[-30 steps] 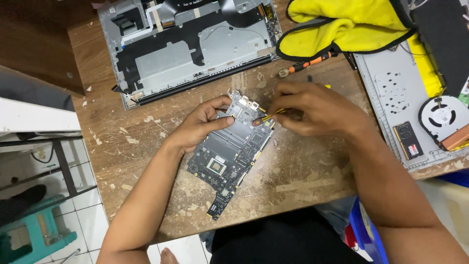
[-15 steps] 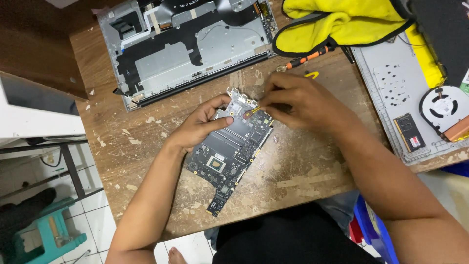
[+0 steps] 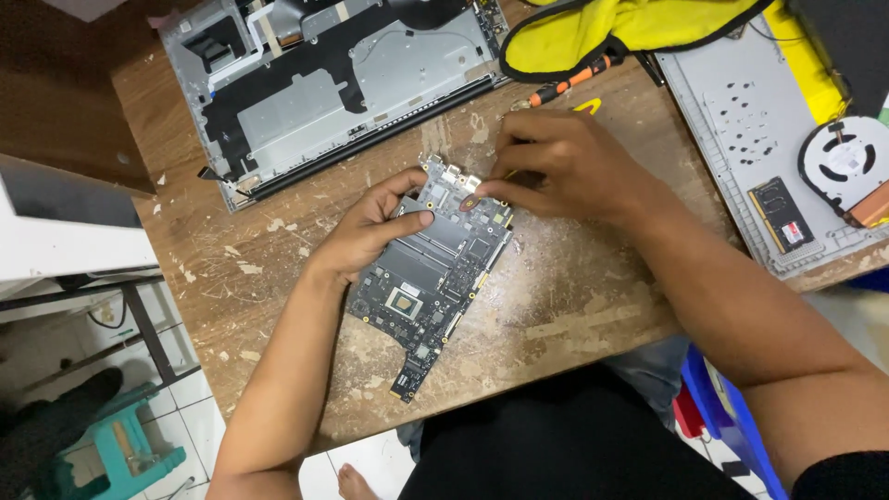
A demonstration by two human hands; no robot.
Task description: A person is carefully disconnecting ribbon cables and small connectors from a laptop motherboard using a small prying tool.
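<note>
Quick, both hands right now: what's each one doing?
Left hand: open, fingers resting on the circuit board, steadying it.
Right hand: fingertips pinched at the board's top end; what they hold cannot be told.

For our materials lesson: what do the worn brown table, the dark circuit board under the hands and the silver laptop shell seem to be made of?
Worn brown table: likely wood or veneer, matt; pale chipped patches show.
Dark circuit board: probably rigid laminate carrying chips and shiny metal connectors; left hand and right hand touch it.
Silver laptop shell: seemingly metal, dull grey sheen, partly covered by black film.
</note>
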